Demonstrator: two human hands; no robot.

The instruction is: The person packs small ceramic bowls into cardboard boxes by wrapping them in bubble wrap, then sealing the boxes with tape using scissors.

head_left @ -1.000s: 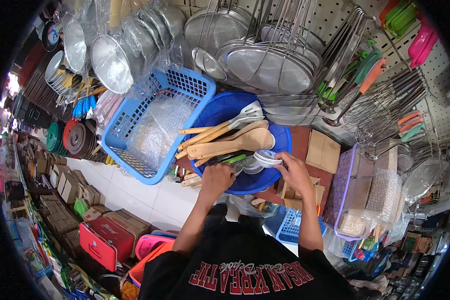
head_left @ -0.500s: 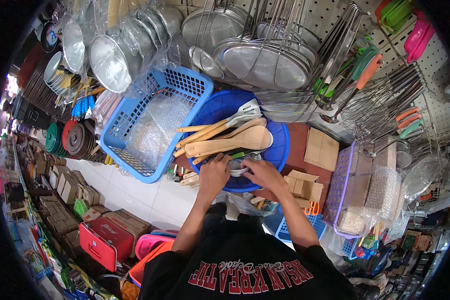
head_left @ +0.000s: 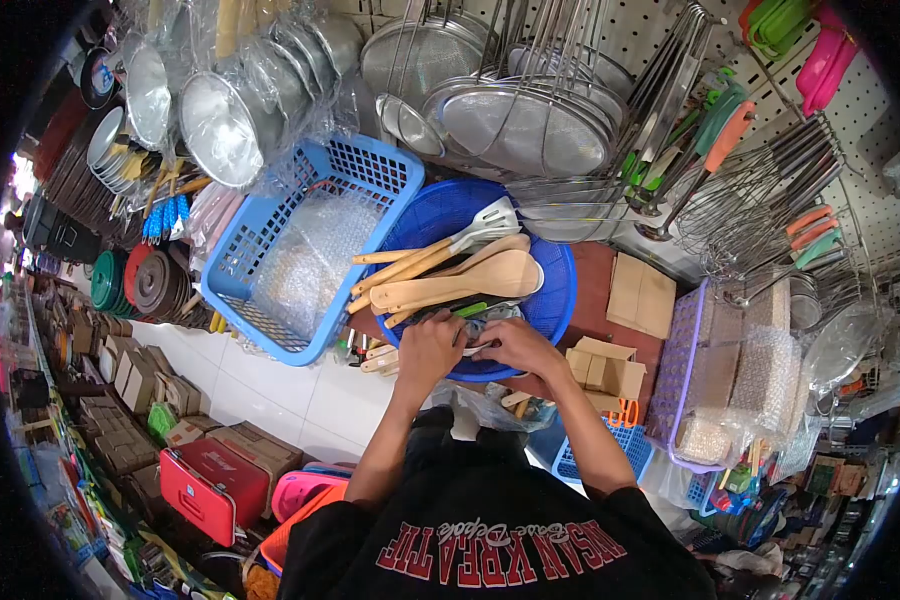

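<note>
In the head view my left hand point(head_left: 430, 345) and my right hand point(head_left: 519, 345) meet over the near side of a round blue basket point(head_left: 562, 285). Fingers of both are closed around a small pale, rounded object, mostly hidden between them; its kind does not show. Just beyond my fingers lies a green-handled utensil point(head_left: 473, 309). Across the basket rest several wooden spatulas point(head_left: 500, 275) and slotted turners point(head_left: 494, 222) with metal-grey heads and wooden handles, their handles pointing left.
Left of the basket stands a light-blue crate point(head_left: 232, 262) holding bubble wrap point(head_left: 315, 260). Strainers point(head_left: 530, 125), ladles and whisks point(head_left: 760, 205) hang close above. At right are an open cardboard box point(head_left: 610, 378) and a purple crate point(head_left: 678, 370). A red case point(head_left: 210, 488) sits lower left.
My right hand has moved slightly left and turned inward, closer to my left hand. The pale rounded object between them is now more covered. The utensils in the basket stay put.
</note>
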